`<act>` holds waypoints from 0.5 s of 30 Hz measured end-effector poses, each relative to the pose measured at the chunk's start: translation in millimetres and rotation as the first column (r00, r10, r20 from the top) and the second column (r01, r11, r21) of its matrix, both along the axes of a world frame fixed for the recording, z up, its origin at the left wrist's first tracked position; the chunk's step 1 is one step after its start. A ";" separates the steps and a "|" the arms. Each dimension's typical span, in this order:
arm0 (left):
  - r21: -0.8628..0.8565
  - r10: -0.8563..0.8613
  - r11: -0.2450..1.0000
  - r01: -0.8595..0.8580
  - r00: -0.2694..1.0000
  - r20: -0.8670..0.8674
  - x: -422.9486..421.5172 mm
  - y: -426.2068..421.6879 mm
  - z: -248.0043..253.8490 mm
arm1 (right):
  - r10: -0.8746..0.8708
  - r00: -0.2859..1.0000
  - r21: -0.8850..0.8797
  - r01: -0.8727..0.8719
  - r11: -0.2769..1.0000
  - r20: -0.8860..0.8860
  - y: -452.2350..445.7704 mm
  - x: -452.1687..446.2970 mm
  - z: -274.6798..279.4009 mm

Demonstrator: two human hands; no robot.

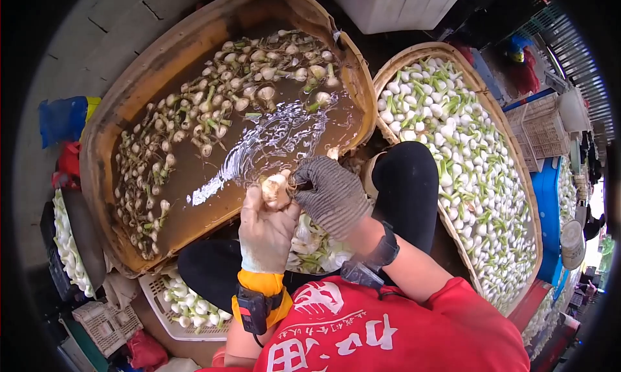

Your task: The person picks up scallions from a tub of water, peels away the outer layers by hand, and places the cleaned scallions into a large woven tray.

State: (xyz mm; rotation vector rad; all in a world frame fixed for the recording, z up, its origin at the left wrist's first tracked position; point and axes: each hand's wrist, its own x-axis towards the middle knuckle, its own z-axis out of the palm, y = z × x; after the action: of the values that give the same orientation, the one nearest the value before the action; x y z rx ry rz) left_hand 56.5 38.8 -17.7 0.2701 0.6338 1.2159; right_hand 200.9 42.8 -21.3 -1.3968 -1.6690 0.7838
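Observation:
A whitish bulb [275,190] with brown roots is held over the near edge of a large brown tub [194,233]. My left hand [266,233], in a pale glove, has its fingers wrapped round the bulb from below. In a grey striped glove, my right hand [331,194] is closed at the bulb's right side, by its roots; what its fingertips pinch is too small to make out. Unpeeled bulbs [213,107] float in the tub's muddy water. Peelings and green stalks [317,246] lie below my hands, between my legs.
On the right stands a big tub [475,91] full of white bulbs with green stems. A white basket [194,333] of bulbs is at the lower left. A white bin [398,7] stands at the top. Wicker baskets [535,123] and a blue tub [548,207] are farther right.

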 end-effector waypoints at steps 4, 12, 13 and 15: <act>0.287 0.168 0.956 0.061 0.689 -0.705 4.7 -21.2 18.7 | -0.111 0.993 -0.010 0.110 0.994 -0.039 -15.0 -13.5 14.9; -0.109 -0.113 0.991 0.080 0.932 -0.344 -16.0 -29.7 16.5 | -0.102 0.986 -0.249 0.067 0.966 -0.129 -15.3 -21.3 27.2; -0.098 -0.221 0.975 0.201 0.930 -0.293 -26.8 -31.5 15.3 | -0.031 0.969 -0.278 -0.040 0.960 -0.246 -17.6 -16.0 24.3; 0.005 -0.450 0.888 0.459 0.874 -0.184 -47.0 -32.0 17.6 | 0.038 0.991 -0.155 -0.058 0.986 -0.132 -18.3 -12.9 26.9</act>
State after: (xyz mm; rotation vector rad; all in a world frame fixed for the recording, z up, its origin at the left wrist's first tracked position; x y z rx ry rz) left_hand 9.6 6.8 -0.1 0.5429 0.6498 0.7551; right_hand 187.9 24.5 5.6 -1.3868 -1.5738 1.0320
